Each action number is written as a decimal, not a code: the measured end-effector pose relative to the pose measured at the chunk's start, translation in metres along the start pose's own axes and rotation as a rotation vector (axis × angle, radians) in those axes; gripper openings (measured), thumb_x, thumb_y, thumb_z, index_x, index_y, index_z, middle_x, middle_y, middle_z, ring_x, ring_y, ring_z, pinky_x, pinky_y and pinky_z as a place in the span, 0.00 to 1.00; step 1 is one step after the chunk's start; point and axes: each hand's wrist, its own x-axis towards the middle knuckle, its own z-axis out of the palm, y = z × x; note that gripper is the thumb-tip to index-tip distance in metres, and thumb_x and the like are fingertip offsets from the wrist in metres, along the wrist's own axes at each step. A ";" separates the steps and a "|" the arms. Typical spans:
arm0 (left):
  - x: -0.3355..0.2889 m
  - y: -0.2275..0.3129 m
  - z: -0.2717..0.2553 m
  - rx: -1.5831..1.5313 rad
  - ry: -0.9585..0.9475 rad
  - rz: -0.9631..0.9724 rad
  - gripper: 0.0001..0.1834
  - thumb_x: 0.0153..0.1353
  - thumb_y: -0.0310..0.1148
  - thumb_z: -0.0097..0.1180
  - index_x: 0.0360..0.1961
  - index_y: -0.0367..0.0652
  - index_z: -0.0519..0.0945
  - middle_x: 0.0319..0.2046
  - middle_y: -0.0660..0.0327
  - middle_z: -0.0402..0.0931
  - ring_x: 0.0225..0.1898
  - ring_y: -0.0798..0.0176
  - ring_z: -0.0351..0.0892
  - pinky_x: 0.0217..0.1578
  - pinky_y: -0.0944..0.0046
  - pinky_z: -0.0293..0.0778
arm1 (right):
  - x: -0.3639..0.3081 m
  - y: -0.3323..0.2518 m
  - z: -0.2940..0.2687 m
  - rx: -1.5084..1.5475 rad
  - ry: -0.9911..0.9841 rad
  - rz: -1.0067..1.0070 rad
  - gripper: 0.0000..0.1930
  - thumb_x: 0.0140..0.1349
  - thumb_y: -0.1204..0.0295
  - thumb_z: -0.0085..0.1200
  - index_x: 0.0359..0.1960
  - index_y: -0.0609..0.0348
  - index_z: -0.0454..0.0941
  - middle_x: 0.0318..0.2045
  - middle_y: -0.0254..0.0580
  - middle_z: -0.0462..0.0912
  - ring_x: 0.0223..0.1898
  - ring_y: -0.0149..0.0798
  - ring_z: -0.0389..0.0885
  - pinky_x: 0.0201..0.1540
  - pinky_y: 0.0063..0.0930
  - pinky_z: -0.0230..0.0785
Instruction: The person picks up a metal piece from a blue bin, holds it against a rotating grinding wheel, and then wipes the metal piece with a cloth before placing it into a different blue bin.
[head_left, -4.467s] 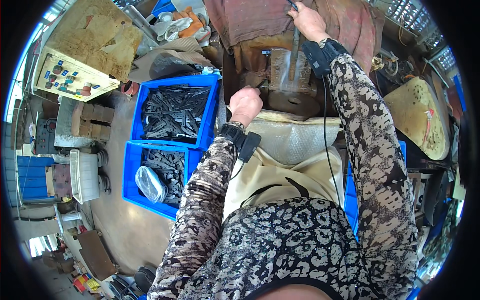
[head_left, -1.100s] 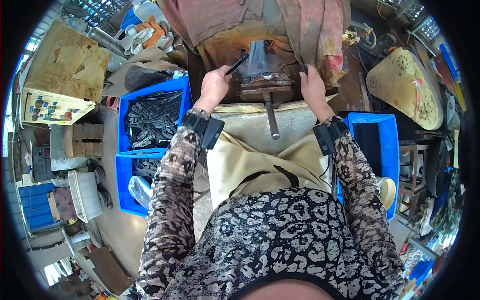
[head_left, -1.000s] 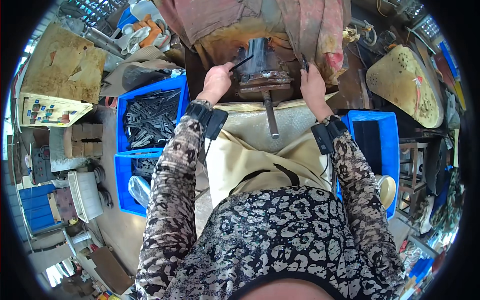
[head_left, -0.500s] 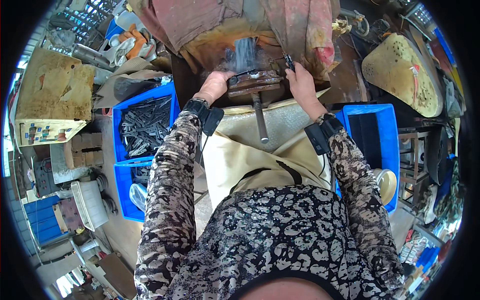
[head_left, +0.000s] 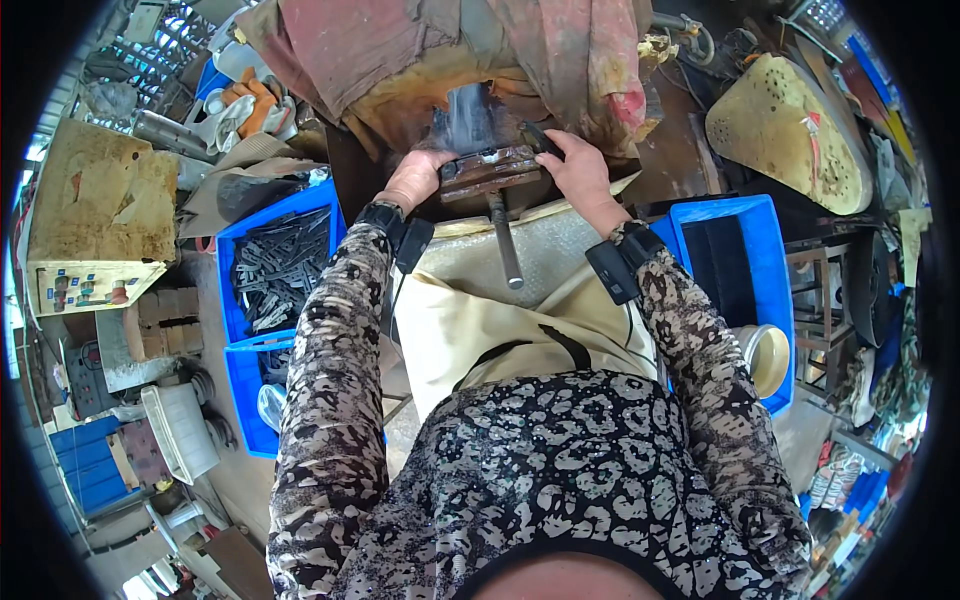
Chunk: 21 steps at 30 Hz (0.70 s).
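Observation:
Ahead of me a spinning wheel (head_left: 466, 118), smeared by motion, shows under stained cloth covers. In front of it sits a wet, rusty metal rest (head_left: 490, 172) with a round bar handle (head_left: 505, 240) pointing toward me. My left hand (head_left: 415, 178) is closed at the rest's left end, thumb along its edge; its fingers are mostly hidden, and what they hold cannot be made out. At the right end my right hand (head_left: 580, 172) pinches a narrow dark metal piece (head_left: 541, 139) between thumb and fingers, tilted toward the wheel.
A blue bin (head_left: 227, 270) of dark metal strips stands left, with another blue bin (head_left: 262, 430) nearer me. On the right, a blue bin (head_left: 775, 260) holds dark contents and a cream tub (head_left: 770, 362). Draped cloth (head_left: 370, 60) hangs around the wheel. Pale apron fabric (head_left: 450, 320) covers my lap.
My right hand has moved left and slightly down, bringing the dark metal piece nearer the rest. My left hand stays at the rest's left end. The whole view has shifted slightly.

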 end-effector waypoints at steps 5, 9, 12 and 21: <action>-0.002 0.007 -0.012 0.051 -0.028 0.044 0.23 0.51 0.18 0.48 0.47 0.50 0.81 0.43 0.48 0.79 0.47 0.47 0.77 0.48 0.57 0.72 | 0.001 -0.002 0.001 -0.045 0.014 0.029 0.20 0.52 0.66 0.62 0.47 0.58 0.77 0.42 0.50 0.81 0.44 0.53 0.79 0.46 0.37 0.72; -0.020 0.019 -0.030 0.286 0.012 0.116 0.22 0.51 0.20 0.48 0.45 0.50 0.82 0.42 0.50 0.79 0.46 0.47 0.78 0.47 0.55 0.73 | 0.002 -0.001 0.005 -0.056 0.045 0.003 0.19 0.53 0.64 0.61 0.46 0.56 0.77 0.41 0.49 0.81 0.43 0.52 0.79 0.45 0.39 0.72; -0.021 0.042 -0.028 0.288 0.110 0.054 0.20 0.50 0.21 0.49 0.45 0.46 0.81 0.41 0.50 0.79 0.44 0.46 0.77 0.46 0.53 0.73 | 0.001 0.005 0.002 -0.082 0.116 -0.043 0.16 0.55 0.63 0.57 0.44 0.55 0.77 0.38 0.48 0.81 0.40 0.52 0.79 0.42 0.42 0.72; -0.069 0.095 0.021 0.062 0.562 -0.099 0.21 0.55 0.24 0.54 0.53 0.41 0.77 0.41 0.51 0.78 0.40 0.53 0.80 0.43 0.59 0.75 | -0.020 0.019 -0.010 -0.002 0.214 0.004 0.11 0.56 0.67 0.55 0.37 0.60 0.76 0.33 0.50 0.80 0.36 0.53 0.80 0.38 0.44 0.72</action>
